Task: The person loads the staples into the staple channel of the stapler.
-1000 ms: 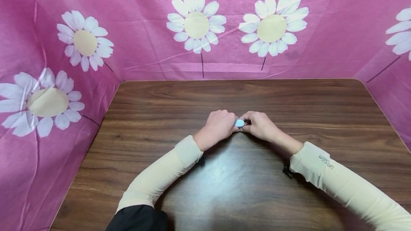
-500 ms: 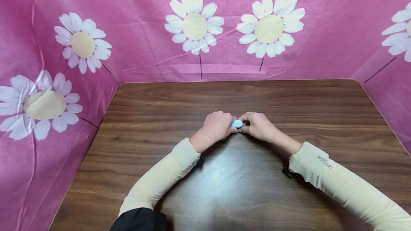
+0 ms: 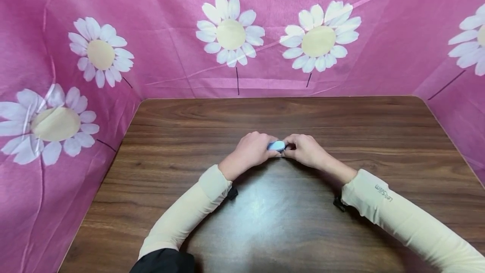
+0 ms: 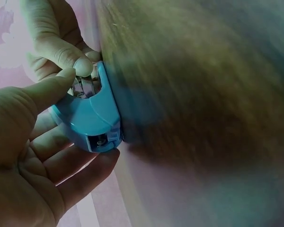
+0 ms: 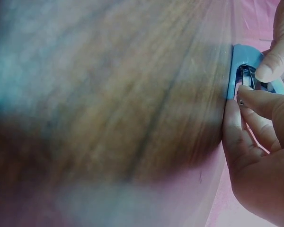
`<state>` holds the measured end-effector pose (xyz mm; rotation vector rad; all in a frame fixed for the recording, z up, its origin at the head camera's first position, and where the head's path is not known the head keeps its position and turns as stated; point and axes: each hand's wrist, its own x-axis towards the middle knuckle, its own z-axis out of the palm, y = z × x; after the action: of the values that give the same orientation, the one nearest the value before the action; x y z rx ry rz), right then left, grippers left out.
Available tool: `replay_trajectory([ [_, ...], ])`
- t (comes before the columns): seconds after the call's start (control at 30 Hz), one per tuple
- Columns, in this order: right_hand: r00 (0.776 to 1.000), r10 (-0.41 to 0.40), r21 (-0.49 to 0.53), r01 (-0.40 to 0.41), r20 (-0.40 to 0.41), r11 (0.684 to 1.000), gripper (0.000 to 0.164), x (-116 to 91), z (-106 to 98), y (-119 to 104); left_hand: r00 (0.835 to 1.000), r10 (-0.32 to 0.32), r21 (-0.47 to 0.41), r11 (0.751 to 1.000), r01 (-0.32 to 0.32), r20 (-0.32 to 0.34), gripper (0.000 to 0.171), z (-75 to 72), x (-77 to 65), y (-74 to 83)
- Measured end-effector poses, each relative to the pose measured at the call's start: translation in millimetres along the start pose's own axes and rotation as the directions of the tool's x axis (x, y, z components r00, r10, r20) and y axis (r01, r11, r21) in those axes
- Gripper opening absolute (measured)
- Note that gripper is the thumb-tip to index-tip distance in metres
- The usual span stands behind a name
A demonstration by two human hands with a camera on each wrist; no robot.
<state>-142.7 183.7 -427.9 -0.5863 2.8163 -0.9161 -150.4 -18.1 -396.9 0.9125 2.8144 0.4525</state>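
Observation:
A small light-blue stapler (image 3: 276, 145) is held between both hands, low over the wooden table. My left hand (image 3: 253, 150) grips its rounded body, thumb along the near side and fingers around the other. From the right, my right hand (image 3: 304, 150) pinches the end with thumb and fingertips. In the left wrist view, the blue stapler body (image 4: 92, 113) has an opening with metal parts (image 4: 86, 86) inside, and both thumbs lie right at it. The right wrist view shows my right fingertips at the same opening; they partly hide the metal.
The brown wood-grain table (image 3: 182, 125) extends around the hands. Pink cloth (image 3: 166, 54) printed with white daisies rises along its back and both sides. Cream sleeves (image 3: 189, 212) cover both forearms, with a small black device (image 3: 339, 203) under the right wrist.
My left hand has shifted slightly left, the stapler moving with it and more of its blue top showing. The right hand has stayed nearly in place.

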Motion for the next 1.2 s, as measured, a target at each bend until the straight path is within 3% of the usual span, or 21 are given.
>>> replay_trajectory([
  [0.3, 1.0, -0.012, 0.016, 0.012, -0.005, 1.0, 0.014, -0.4, 1.4, 2.5, 0.998, -0.012, -0.019, 1.0, 0.011, -0.054, 0.043, -1.4, -3.6, -5.1],
  [0.53, 1.0, -0.006, 0.045, 0.006, -0.006, 0.999, 0.016, -3.0, -0.3, 3.8, 0.987, -0.091, -0.075, 0.994, 0.082, -0.133, 0.064, -14.5, -15.3, -15.3],
  [0.63, 1.0, -0.007, 0.056, 0.007, -0.003, 0.998, 0.018, -6.3, -2.0, 5.4, 0.968, -0.12, -0.055, 0.992, 0.11, -0.222, 0.069, -21.5, -20.7, -21.3],
  [0.73, 1.0, -0.007, 0.067, 0.007, 0.003, 0.998, 0.019, -8.9, -4.4, 6.9, 0.93, -0.138, 0.065, 0.983, 0.169, -0.342, 0.08, -27.9, -24.7, -27.0],
  [0.83, 1.0, -0.005, 0.071, 0.004, 0.011, 0.997, 0.019, -10.5, -7.2, 8.0, 0.897, -0.145, 0.225, 0.94, 0.257, -0.417, 0.094, -31.7, -26.6, -31.2],
  [0.93, 0.999, 0.016, 0.076, -0.019, 0.028, 0.997, 0.022, -11.9, -10.9, 7.4, 0.9, -0.159, 0.316, 0.9, 0.302, -0.407, 0.105, -31.8, -27.5, -33.0],
  [1.07, 0.999, 0.02, 0.04, -0.021, 0.038, 0.999, 0.03, -16.8, -18.0, 5.7, 0.918, -0.213, 0.307, 0.896, 0.32, -0.333, 0.107, -29.7, -29.5, -33.6],
  [1.2, 0.999, -0.045, -0.069, 0.044, -0.009, 0.997, 0.043, -25.7, -30.5, 2.5, 0.921, -0.261, 0.288, 0.894, 0.343, -0.289, 0.104, -28.2, -31.2, -34.7],
])
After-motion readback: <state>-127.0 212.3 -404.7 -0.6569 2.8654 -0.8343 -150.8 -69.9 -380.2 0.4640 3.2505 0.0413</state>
